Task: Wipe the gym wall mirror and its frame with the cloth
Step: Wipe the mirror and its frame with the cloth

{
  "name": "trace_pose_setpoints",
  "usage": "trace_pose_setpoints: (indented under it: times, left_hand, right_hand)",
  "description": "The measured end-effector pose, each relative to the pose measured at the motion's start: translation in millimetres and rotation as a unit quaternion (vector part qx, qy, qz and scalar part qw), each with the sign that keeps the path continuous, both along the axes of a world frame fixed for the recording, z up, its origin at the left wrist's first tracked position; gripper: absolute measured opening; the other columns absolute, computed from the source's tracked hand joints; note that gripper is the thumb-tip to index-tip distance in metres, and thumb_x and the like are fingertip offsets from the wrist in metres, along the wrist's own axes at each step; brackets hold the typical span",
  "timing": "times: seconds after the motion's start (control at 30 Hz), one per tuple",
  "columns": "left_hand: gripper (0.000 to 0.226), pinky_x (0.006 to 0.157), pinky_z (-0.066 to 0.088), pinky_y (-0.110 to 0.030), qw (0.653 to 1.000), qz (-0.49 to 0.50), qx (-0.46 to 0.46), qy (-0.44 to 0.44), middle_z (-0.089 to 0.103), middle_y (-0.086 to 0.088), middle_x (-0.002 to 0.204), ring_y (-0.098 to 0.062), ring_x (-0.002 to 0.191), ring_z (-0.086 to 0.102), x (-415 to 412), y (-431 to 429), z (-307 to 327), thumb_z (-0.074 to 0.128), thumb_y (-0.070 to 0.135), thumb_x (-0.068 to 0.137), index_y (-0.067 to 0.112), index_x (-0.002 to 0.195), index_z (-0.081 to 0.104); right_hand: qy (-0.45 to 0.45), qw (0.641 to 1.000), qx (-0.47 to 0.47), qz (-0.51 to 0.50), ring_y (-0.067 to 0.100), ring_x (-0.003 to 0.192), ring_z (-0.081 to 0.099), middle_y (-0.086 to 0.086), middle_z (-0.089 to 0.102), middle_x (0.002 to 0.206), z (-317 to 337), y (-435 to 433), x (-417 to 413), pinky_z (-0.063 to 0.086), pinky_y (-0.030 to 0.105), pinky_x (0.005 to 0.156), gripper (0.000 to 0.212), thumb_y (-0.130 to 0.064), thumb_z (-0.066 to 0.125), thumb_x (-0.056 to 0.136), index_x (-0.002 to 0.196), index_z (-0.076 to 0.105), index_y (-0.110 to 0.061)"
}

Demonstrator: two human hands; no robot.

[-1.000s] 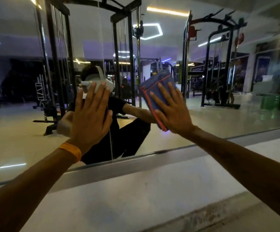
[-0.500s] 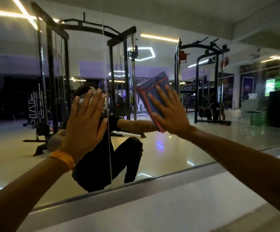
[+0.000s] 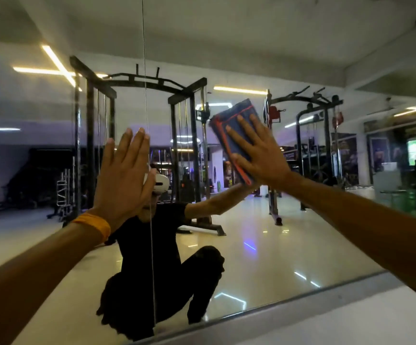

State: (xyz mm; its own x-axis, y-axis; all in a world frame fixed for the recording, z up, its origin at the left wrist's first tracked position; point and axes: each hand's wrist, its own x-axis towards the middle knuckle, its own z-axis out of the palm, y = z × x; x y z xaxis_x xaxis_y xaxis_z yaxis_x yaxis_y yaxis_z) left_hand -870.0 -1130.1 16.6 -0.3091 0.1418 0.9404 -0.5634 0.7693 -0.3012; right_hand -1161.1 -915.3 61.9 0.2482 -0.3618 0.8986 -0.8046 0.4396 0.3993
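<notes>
Cloth [image 3: 234, 109] lies flat on the gym wall mirror [image 3: 289, 245] under the right hand [image 3: 259, 150], fingers straight and spread. Left hand [image 3: 122, 175] presses the glass beside it, fingers straight and together.

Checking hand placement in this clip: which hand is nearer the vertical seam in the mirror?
Left. The left hand lies flat on the mirror, its thumb side over the seam; the right hand presses the cloth well to the seam's right.

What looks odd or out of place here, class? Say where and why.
The bare left hand seems pressed flat on the mirror, left of the cloth; it may smear glass being wiped. Nothing looks damaged.
</notes>
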Motion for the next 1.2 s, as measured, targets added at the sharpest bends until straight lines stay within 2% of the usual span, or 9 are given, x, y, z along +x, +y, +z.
trace_pose_setpoints:
  times: [0.1,0.17,0.3,0.4,0.5,0.63,0.87,0.97,1.2]
  left_hand:
    - [0.071,0.13,-0.004,-0.048,1.0,-0.004,-0.022,0.004,0.012,-0.016,0.172,-0.031,0.16,0.004,-0.1,2.1,-1.0,0.033,0.042,0.103,0.003,0.162,0.023]
    - [0.072,0.13,-0.008,-0.044,1.0,-0.002,-0.014,-0.003,0.012,-0.015,0.172,-0.03,0.16,0.003,-4.2,3.5,6.9,0.034,0.043,0.103,0.005,0.163,0.021]
    - [0.071,0.125,0.017,-0.061,1.0,0.001,0.02,-0.005,0.023,-0.021,0.168,-0.036,0.157,0.017,-18.4,18.4,33.0,0.037,0.042,0.1,0.003,0.159,0.029]
    - [0.071,0.127,0.014,-0.06,0.999,-0.021,0.034,0.017,0.023,-0.019,0.168,-0.036,0.158,0.015,-32.0,32.1,43.0,0.04,0.04,0.099,0.003,0.16,0.028]
    - [0.072,0.129,0.004,-0.054,0.998,-0.028,0.044,0.022,0.015,-0.016,0.171,-0.032,0.16,0.007,-44.1,37.3,42.0,0.037,0.041,0.101,0.006,0.162,0.023]
    - [0.075,0.129,0.0,-0.052,0.997,-0.046,0.049,0.027,0.013,-0.019,0.171,-0.033,0.16,0.006,-54.4,44.8,35.6,0.034,0.044,0.1,0.003,0.162,0.021]
    - [0.069,0.126,0.013,-0.063,0.997,-0.054,0.053,0.019,0.015,-0.015,0.172,-0.03,0.16,0.007,-81.5,66.0,-5.2,0.037,0.038,0.102,0.005,0.162,0.025]
    - [0.071,0.127,0.008,-0.061,0.995,-0.075,0.064,0.021,0.011,-0.012,0.173,-0.028,0.161,0.004,-85.6,69.7,-28.7,0.034,0.039,0.102,0.006,0.163,0.019]
    - [0.071,0.13,-0.003,-0.047,0.996,-0.058,0.06,0.033,0.009,-0.012,0.173,-0.029,0.161,0.004,-88.7,69.7,-53.9,0.033,0.037,0.101,0.007,0.164,0.016]
  right_hand:
    - [-0.193,0.959,-0.209,0.003,0.026,0.158,-0.006,0.005,0.005,0.174,35.6,-4.5,-14.3,0.012,0.063,0.125,0.063,-0.071,0.01,0.103,0.159,-0.009,-0.048]
    - [-0.218,0.944,-0.247,-0.019,0.031,0.159,-0.002,0.009,0.006,0.173,38.7,-23.1,8.6,0.008,0.06,0.127,0.067,-0.07,0.007,0.102,0.161,-0.004,-0.04]
    - [-0.005,1.0,-0.022,0.014,0.032,0.16,-0.004,0.009,0.003,0.173,-0.4,-43.2,47.2,0.004,0.058,0.127,0.07,-0.063,0.021,0.105,0.165,0.014,-0.029]
    - [0.095,0.993,0.064,-0.009,0.031,0.159,-0.004,0.008,0.007,0.173,19.7,-11.3,2.0,0.003,0.058,0.128,0.072,-0.068,0.021,0.103,0.164,0.014,-0.031]
    - [-0.035,0.998,-0.036,-0.024,0.031,0.16,-0.006,0.005,0.0,0.174,64.6,34.4,-50.4,0.005,0.06,0.127,0.075,-0.075,0.003,0.099,0.164,0.004,-0.036]
    - [-0.251,0.944,-0.214,-0.017,0.032,0.16,-0.002,0.007,0.001,0.174,64.0,39.0,-62.9,0.005,0.056,0.128,0.072,-0.067,0.009,0.101,0.165,0.005,-0.033]
    - [0.082,0.993,0.065,0.045,0.033,0.16,0.002,0.007,0.01,0.173,-105.0,12.9,-23.7,0.01,0.063,0.125,0.063,-0.057,0.03,0.107,0.164,0.019,-0.032]
    - [0.147,0.982,0.111,0.028,0.033,0.16,0.006,0.007,0.014,0.172,-86.1,45.3,-70.9,0.008,0.06,0.126,0.064,-0.059,0.031,0.106,0.163,0.025,-0.031]
    - [-0.095,0.989,-0.115,0.009,0.034,0.159,0.005,0.009,0.01,0.173,-35.8,51.1,-90.7,0.004,0.057,0.127,0.068,-0.063,0.02,0.107,0.165,0.018,-0.029]
